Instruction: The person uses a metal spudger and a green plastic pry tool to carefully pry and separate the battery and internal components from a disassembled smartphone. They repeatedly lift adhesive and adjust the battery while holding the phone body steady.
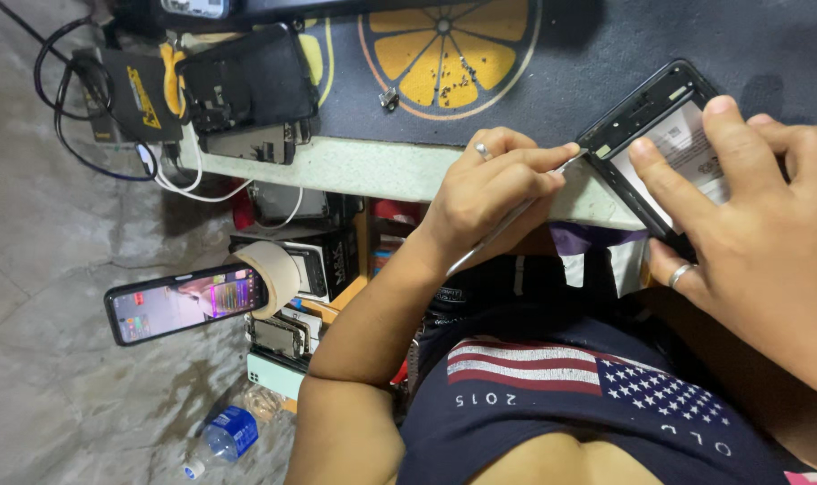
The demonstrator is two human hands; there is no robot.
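At far left a lit phone (185, 303) lies propped above the floor, with a plastic bottle (224, 437) below it. My left hand (489, 193) pinches a thin metal tool (516, 216), its tip at the edge of the opened phone (657, 148). My right hand (750, 233) grips that phone, pressing it against the counter edge (354, 171).

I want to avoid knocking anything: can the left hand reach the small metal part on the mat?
Probably yes: only bare mat lies between the left hand and the small metal part, though it holds a thin tool.
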